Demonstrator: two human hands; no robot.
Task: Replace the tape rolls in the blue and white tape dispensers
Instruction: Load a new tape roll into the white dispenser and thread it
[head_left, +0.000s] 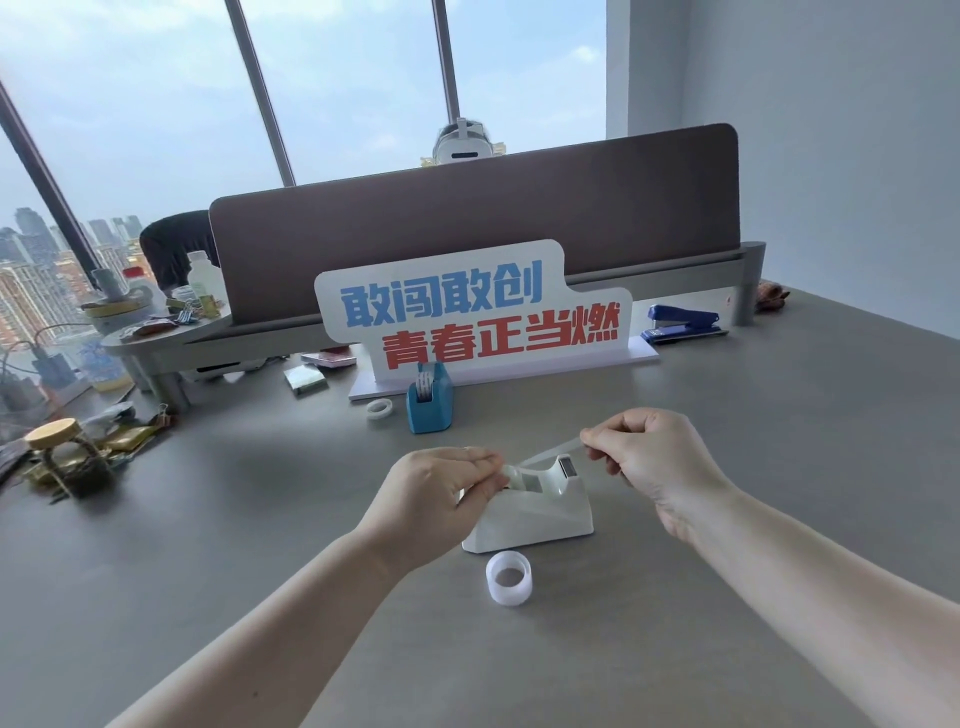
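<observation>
Obs.: white tape dispenser (535, 506) sits on the grey counter (260, 519) at lower centre of the frame. My left hand (436, 493) is at its left end; the fingers (480, 460) are curled and pinched on the tape roll (511, 475) seated in the dispenser. Most of that roll is hidden behind my hand.

My right hand (649, 457) is just right of and above the dispenser's cutter end. Its fingers (602, 439) are pressed together on the free end of a clear tape strip (550, 451), which runs in a straight line from the roll up to the pinch, passing over the cutter.

A loose tape roll (509, 578), translucent white, lies on the counter just below the white dispenser, apart from it.

Blue tape dispenser (430, 400) stands further up the frame, at centre, with a roll mounted in it. A small roll (378, 409) lies just to its left on the counter.

Behind both: a white sign (467, 306) with blue and red characters. A blue stapler (683, 323) rests right of the sign.
</observation>
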